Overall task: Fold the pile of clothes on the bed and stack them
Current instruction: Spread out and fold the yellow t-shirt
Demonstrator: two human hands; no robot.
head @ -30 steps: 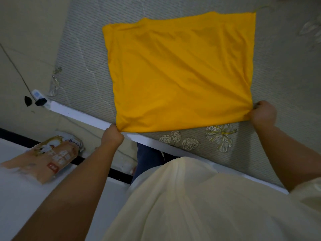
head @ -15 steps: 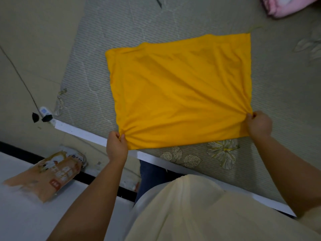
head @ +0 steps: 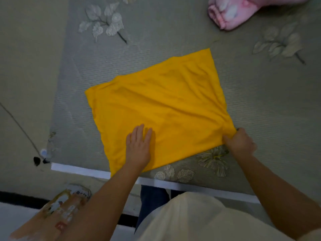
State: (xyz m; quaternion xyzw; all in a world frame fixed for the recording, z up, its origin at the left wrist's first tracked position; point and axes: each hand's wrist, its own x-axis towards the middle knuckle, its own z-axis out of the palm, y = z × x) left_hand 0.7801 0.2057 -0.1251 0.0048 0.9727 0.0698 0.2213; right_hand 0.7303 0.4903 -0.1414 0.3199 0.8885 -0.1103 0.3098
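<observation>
The yellow garment lies flat as a partly folded rectangle in the middle of the frame, on the grey-green floral bed cover, its lower corner close to the bed's white edge at lower left. The left hand rests on it palm down with straight fingers, pressing the lower left part. The right hand pinches the lower right corner, where creases fan out into the cloth.

The likely trouble is that pull: if the right hand tugs harder than the left holds, the layers may slide and the fold skew. Wrinkles near that corner could get locked into the next fold. The cloth could also slip off the near edge. A pink garment waits at upper right, well apart.
</observation>
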